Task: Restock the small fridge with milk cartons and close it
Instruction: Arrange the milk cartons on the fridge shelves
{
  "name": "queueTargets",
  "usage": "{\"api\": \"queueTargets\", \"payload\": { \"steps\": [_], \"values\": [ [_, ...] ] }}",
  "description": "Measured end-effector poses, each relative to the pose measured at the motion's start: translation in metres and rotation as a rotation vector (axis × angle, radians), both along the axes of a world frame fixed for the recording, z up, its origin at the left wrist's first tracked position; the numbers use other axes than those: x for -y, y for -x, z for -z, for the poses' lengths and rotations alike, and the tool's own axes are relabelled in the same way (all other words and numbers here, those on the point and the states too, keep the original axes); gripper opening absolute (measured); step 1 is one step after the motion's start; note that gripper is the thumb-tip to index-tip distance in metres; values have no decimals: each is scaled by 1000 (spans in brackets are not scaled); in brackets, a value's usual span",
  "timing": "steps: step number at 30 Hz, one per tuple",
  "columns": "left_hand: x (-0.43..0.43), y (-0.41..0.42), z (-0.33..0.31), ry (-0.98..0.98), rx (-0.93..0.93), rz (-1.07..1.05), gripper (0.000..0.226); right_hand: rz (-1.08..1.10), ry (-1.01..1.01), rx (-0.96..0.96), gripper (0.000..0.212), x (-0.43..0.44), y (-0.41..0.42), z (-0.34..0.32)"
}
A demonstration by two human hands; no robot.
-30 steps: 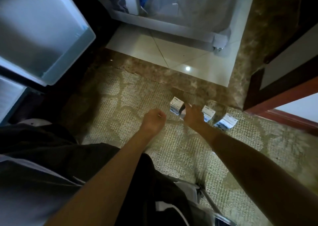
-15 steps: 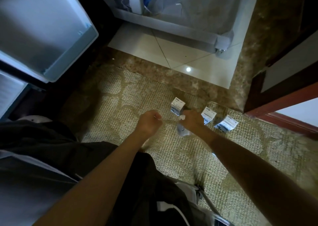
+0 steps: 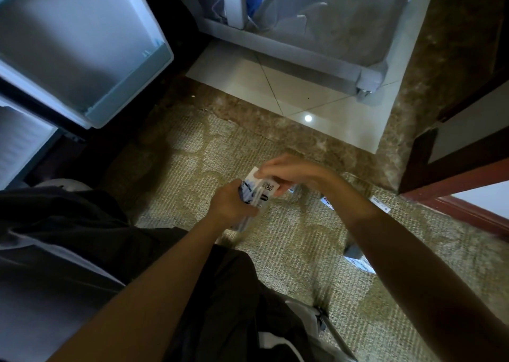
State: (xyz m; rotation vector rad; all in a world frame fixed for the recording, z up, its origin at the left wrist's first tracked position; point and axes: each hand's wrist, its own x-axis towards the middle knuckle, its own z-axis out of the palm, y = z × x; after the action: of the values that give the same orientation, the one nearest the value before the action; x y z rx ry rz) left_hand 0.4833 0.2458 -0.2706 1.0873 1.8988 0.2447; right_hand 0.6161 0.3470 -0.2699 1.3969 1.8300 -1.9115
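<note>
A small white and blue milk carton (image 3: pixel 260 190) is held above the carpet at the centre of the head view. My left hand (image 3: pixel 230 209) grips its lower end and my right hand (image 3: pixel 292 170) pinches its top. Motion blur hides whether there is more than one carton in my hands. Two more cartons (image 3: pixel 327 203) (image 3: pixel 381 205) show on the carpet behind my right wrist, and another carton (image 3: pixel 358 259) lies beside my right forearm. The fridge's open door with its pale door shelf (image 3: pixel 129 86) is at the upper left.
The patterned carpet (image 3: pixel 192 152) covers the floor under my hands, with glossy tiles (image 3: pixel 303 97) beyond it. A white wheeled rack (image 3: pixel 363 86) stands at the top. A dark wooden door frame (image 3: pixel 446 180) borders the right side. My dark-clothed knee fills the lower left.
My right hand has lifted a carton off the carpet and brought it towards me. My left hand has closed on the carton's lower end.
</note>
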Motion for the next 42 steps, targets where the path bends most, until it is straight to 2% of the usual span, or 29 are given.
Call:
{"api": "queueTargets", "payload": {
  "steps": [2, 3, 5, 7, 9, 12, 15, 21, 24, 26, 29, 30, 31, 34, 36, 40, 42],
  "values": [
    [2, 3, 4, 36, 40, -71, 41, 124, 24, 4, 34, -6, -6, 22],
    [3, 3, 6, 63, 72, -113, 37, 217, -30, 38, 38, -8, -10, 38],
    [4, 4, 7, 104, 165, -231, 23, 305, -292, 222, 41, -12, -19, 75],
    [2, 5, 7, 135, 336, -383, 14, 200, -434, 399, 59, -11, -26, 103],
    [0, 7, 8, 157, 473, -468, 7, 39, -454, 454, 72, -6, -28, 124],
    [-1, 11, 10, 168, 619, -561, 10, -128, -507, 515, 70, -5, -25, 143],
    [0, 16, 11, 141, 704, -635, 18, -138, -525, 526, 59, -7, -20, 147],
    [3, 21, 11, 75, 808, -761, 21, -205, -665, 625, 48, -3, -15, 144],
    [2, 19, 10, 29, 792, -802, 21, -265, -742, 696, 44, -4, -15, 140],
    [3, 21, 10, -16, 782, -842, 20, -318, -696, 724, 41, -9, -15, 133],
    [5, 26, 9, -53, 921, -946, 10, -413, -572, 701, 29, -16, -11, 119],
    [5, 28, 8, -72, 989, -987, 16, -423, -560, 680, 25, -17, -9, 113],
    [5, 30, 7, -92, 1043, -1032, 22, -405, -553, 648, 29, -18, -7, 109],
    [1, 40, -2, -167, 1162, -1116, 24, -319, -522, 507, 66, -23, 7, 86],
    [-1, 50, -14, -242, 1228, -1145, 27, -296, -542, 416, 71, -28, 28, 67],
    [-6, 79, -46, -405, 1307, -1179, 27, -271, -665, 273, 61, -37, 83, 20],
    [-9, 94, -63, -477, 1315, -1161, 26, -293, -790, 199, 51, -39, 112, -4]
  ]
}}
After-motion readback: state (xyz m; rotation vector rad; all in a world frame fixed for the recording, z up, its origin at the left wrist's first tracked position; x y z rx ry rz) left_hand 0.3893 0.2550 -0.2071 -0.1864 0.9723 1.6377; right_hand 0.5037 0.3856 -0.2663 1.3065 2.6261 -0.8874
